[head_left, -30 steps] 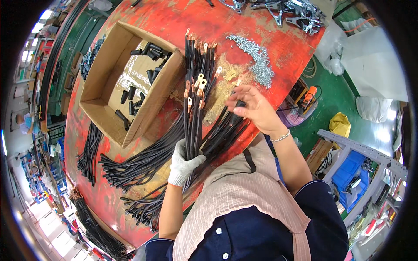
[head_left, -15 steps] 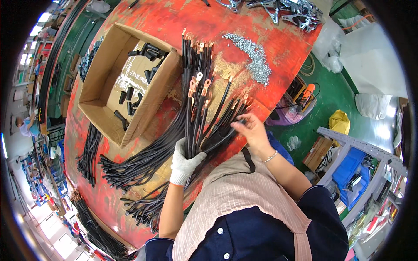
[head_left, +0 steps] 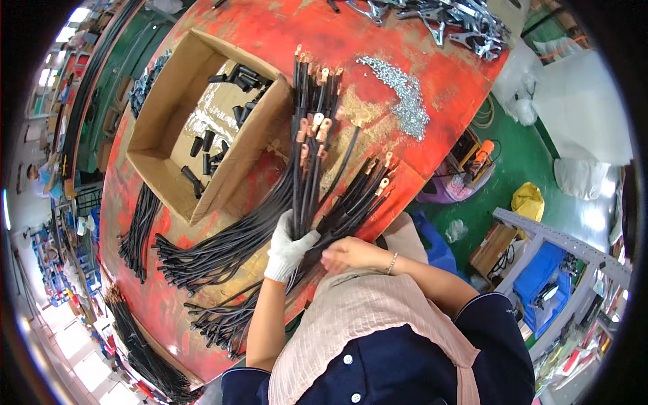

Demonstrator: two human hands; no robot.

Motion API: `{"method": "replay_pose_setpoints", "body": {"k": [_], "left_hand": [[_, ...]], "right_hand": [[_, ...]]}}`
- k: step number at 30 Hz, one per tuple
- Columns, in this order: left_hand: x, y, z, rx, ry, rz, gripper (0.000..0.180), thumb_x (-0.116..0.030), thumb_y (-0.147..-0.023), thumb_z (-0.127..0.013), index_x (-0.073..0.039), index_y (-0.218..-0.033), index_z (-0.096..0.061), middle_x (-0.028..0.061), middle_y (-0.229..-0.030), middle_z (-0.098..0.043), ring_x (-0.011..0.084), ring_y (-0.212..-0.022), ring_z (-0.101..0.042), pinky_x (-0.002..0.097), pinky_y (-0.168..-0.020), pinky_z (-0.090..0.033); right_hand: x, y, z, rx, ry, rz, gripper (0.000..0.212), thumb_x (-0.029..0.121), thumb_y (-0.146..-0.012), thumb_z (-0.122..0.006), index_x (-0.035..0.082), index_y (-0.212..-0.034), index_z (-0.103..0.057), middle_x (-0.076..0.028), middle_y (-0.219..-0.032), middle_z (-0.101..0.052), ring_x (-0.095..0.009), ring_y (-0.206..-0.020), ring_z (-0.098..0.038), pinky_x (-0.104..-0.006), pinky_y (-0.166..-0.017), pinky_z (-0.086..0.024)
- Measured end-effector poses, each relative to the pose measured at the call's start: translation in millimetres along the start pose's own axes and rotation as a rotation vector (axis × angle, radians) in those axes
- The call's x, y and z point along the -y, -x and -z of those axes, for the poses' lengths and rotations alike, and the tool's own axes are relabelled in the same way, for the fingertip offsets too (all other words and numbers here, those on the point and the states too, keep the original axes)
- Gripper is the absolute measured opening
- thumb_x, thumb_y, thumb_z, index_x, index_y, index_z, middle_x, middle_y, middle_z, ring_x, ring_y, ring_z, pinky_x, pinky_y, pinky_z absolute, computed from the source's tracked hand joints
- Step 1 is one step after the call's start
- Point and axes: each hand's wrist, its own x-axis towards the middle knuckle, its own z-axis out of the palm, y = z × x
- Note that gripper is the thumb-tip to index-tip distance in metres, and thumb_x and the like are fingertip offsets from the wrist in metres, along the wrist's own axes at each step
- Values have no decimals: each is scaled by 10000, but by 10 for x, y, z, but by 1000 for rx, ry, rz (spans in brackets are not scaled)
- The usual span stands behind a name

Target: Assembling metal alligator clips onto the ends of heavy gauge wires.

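Note:
My left hand (head_left: 290, 246), in a white knit glove, is closed around several black cables (head_left: 307, 192) that stand up from its grip. Copper ring lugs (head_left: 319, 123) cap their upper ends. My bare right hand (head_left: 354, 255), a bracelet at its wrist, is just right of the glove, over the lower stretch of the cables and close to my apron. Its fingertips are blurred, and whether they hold a cable cannot be made out. Another lugged cable group (head_left: 358, 196) fans out to the right, toward the table edge. Behind the held cables lies a larger black cable bundle (head_left: 236, 236).
An open cardboard box (head_left: 152, 158) holding black sleeves stands at left on the red table (head_left: 270, 27). Small silver parts (head_left: 405, 101) lie in a heap at far right, with metal clamps (head_left: 466, 27) beyond. A grey rack (head_left: 540, 229) stands off the table's right side.
My right hand has moved down and left, from the lugged ends of the right-hand cables to beside the glove. My left hand keeps its grip. The whole view has shifted slightly.

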Motion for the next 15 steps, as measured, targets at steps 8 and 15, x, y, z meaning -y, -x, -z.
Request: {"method": "replay_pose_setpoints", "body": {"k": [8, 15], "left_hand": [[124, -20, -315, -59, -686, -14, 493, -349, -806, -652, -152, -1243, -532, 206, -1000, -671, 388, -863, -665, 484, -767, -523], [376, 83, -416, -201, -874, -281, 555, -292, -753, -717, -107, -1241, -525, 116, -985, -669, 262, -862, -666, 377, -711, -530]], "right_hand": [[918, 214, 460, 180, 188, -74, 255, 233, -973, -583, 20, -1104, -631, -77, -964, -692, -127, -873, -661, -275, -773, -539], [2662, -484, 538, -4, 476, 371, 235, 157, -943, -598, 5, -1122, -610, -71, -958, -679, -117, -840, -627, -260, -743, -506]]}}
